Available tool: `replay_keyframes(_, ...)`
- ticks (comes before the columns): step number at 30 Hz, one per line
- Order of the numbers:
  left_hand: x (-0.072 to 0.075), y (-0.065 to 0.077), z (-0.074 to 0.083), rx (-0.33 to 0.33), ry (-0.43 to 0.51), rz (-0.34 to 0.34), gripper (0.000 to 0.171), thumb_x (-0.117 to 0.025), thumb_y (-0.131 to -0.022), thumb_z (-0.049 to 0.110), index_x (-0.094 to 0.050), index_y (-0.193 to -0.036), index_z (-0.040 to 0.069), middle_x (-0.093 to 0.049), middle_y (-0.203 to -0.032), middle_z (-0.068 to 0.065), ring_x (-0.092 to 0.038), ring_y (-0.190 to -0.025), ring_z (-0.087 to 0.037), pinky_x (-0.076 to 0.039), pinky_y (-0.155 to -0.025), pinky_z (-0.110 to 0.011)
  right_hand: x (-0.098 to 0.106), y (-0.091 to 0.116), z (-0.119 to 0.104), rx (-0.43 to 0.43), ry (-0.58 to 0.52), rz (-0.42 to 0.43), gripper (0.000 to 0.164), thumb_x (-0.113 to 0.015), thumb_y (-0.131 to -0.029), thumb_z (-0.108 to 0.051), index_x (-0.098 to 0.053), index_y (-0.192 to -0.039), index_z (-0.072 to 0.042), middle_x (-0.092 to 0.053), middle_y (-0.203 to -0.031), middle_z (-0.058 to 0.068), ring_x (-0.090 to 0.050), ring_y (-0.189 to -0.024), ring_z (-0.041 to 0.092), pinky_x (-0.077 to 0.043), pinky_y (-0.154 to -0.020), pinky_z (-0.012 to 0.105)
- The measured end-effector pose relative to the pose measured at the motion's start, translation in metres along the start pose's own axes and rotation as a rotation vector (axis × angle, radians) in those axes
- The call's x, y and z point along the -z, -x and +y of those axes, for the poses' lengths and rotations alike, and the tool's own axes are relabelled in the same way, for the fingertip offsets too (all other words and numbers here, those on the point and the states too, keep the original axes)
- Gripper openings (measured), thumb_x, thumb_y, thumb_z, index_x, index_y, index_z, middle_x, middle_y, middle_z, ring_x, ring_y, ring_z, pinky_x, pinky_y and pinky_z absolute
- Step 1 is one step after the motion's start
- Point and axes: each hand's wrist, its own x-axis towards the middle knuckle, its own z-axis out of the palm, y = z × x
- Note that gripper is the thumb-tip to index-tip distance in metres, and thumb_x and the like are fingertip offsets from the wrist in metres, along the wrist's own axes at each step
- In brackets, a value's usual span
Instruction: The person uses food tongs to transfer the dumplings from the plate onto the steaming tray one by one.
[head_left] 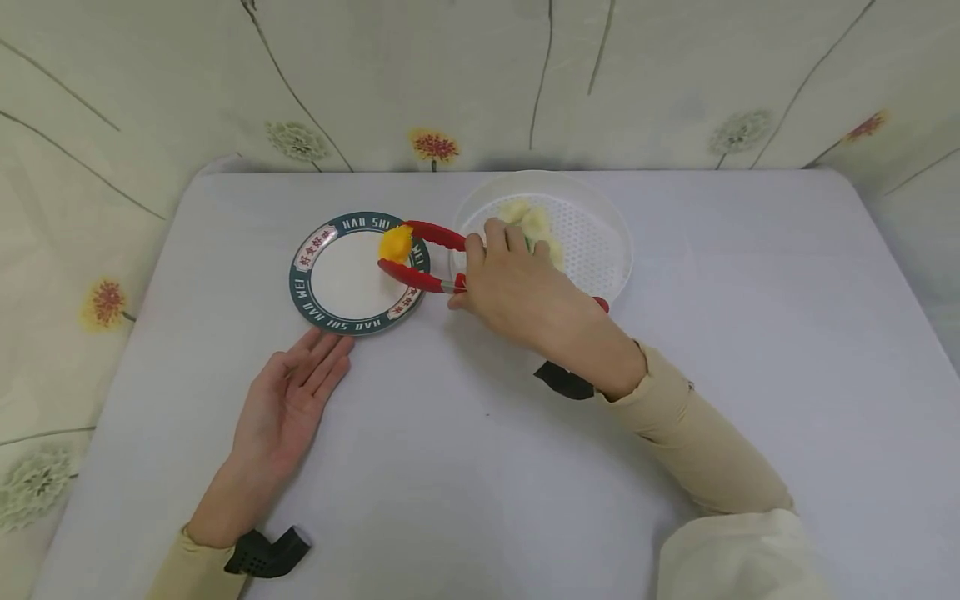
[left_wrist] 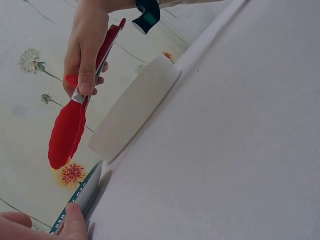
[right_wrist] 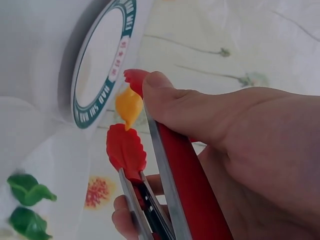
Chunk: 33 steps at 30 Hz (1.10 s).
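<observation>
My right hand (head_left: 517,283) grips a pair of red-tipped metal tongs (head_left: 416,277). Between the tong tips sits a small yellow piece (head_left: 396,244), rounded with a pointed end, above the right side of a white plate (head_left: 341,275) with a green lettered rim. The right wrist view shows the same yellow piece (right_wrist: 128,107) between the two red tong heads (right_wrist: 126,147). Palm up and fingers straight, my left hand (head_left: 288,400) has its fingertips right at the plate's near rim. In the left wrist view, a finger (left_wrist: 75,220) overlaps that rim.
Behind my right hand stands a round white perforated tray (head_left: 600,242). It holds several pale yellow pieces (head_left: 535,223) and green pieces (right_wrist: 31,192), partly hidden by the hand. A white cloth (head_left: 465,492) covers the table, and a flowered curtain (head_left: 480,75) hangs along its far edge.
</observation>
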Motion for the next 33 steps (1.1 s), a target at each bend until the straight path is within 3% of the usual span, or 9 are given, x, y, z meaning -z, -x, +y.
replay_keyframes(4, 0.001, -0.001, -0.002, -0.005, -0.003, -0.003, 0.062, -0.037, -0.116, 0.017, -0.016, -0.174, 0.015, -0.023, -0.181, -0.005, -0.034, -0.165, -0.018, -0.045, -0.126, -0.023, 0.002, 0.015, 0.01, -0.02, 0.007, 0.03, 0.07, -0.066, -0.104, -0.051, -0.053, -0.133, 0.011, -0.055, -0.118, 0.025, -0.054, -0.105, 0.036, -0.058, -0.075, 0.046)
replay_keyframes(8, 0.001, -0.002, -0.003, -0.011, -0.017, -0.005, 0.062, -0.037, -0.116, 0.018, -0.015, -0.174, 0.015, -0.022, -0.182, -0.006, -0.033, -0.166, -0.019, -0.045, -0.126, -0.023, 0.006, 0.025, 0.023, -0.066, -0.028, 0.015, 0.072, -0.068, -0.104, -0.048, -0.05, -0.137, 0.013, -0.053, -0.113, 0.024, -0.052, -0.101, 0.036, -0.051, -0.069, 0.042)
replay_keyframes(19, -0.001, -0.001, -0.002, -0.007, -0.019, -0.004, 0.062, -0.035, -0.116, 0.019, -0.014, -0.174, 0.016, -0.021, -0.182, -0.004, -0.033, -0.166, -0.017, -0.04, -0.13, -0.025, 0.001, 0.043, 0.059, -0.118, -0.068, -0.011, 0.067, -0.068, -0.105, -0.045, -0.048, -0.13, 0.014, -0.045, -0.102, 0.022, -0.044, -0.093, 0.036, -0.035, -0.06, 0.036)
replay_keyframes(29, 0.001, -0.001, -0.002, -0.003, 0.003, -0.008, 0.062, -0.037, -0.116, 0.018, -0.014, -0.174, 0.016, -0.02, -0.182, -0.005, -0.032, -0.166, -0.018, -0.042, -0.128, -0.024, -0.004, 0.056, 0.089, -0.195, -0.065, -0.028, 0.064, -0.068, -0.105, -0.042, -0.047, -0.124, 0.016, -0.045, -0.1, 0.025, -0.044, -0.089, 0.039, -0.042, -0.061, 0.04)
replay_keyframes(33, 0.001, -0.001, -0.002, -0.007, -0.002, -0.014, 0.063, -0.037, -0.116, 0.019, -0.014, -0.174, 0.016, -0.02, -0.182, -0.005, -0.032, -0.166, -0.018, -0.042, -0.128, -0.025, -0.01, 0.058, 0.1, -0.241, -0.08, -0.066, 0.069, -0.069, -0.105, -0.041, -0.045, -0.128, 0.02, -0.046, -0.103, 0.029, -0.046, -0.094, 0.044, -0.051, -0.063, 0.047)
